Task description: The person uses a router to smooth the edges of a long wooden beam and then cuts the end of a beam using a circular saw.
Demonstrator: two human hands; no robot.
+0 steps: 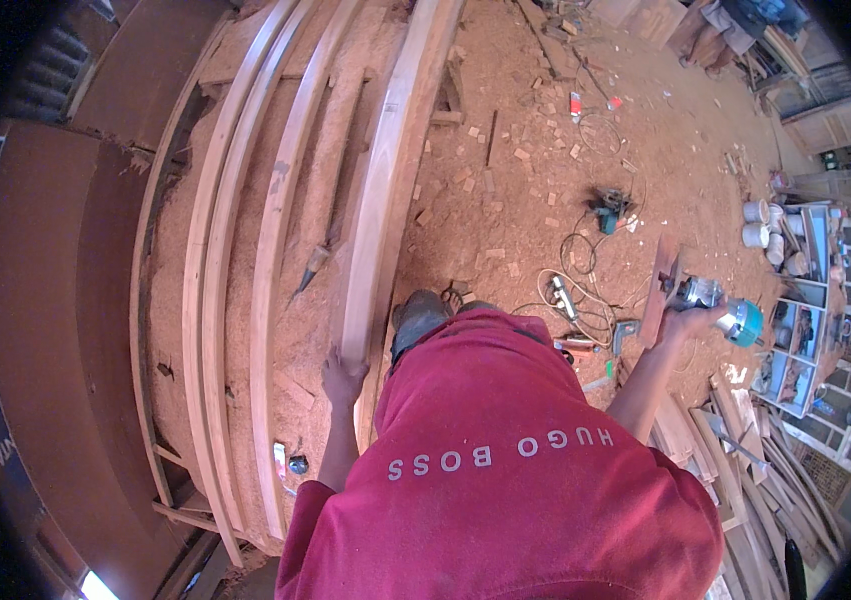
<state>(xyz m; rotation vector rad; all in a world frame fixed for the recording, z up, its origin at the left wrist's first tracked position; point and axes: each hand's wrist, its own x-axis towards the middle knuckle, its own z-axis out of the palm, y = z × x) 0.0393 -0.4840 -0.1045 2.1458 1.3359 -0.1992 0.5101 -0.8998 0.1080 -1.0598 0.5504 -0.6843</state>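
A sawdust-strewn floor (505, 190) is seen on the right. One teal-and-silver power tool (742, 322) is clamped in the right hand (687, 324), held out sideways; it is judged heavy and rigid, best held by its body (clear of the brown board (656, 300)). One thick beam (385, 180), likely stiff, is touched at its near end by the left hand (343, 377), whose closure cannot be told. Three slimmer strips (287, 175) are counted leftward.

The sawdust-covered workbench (167, 300) carries several long wooden beams (381, 180).
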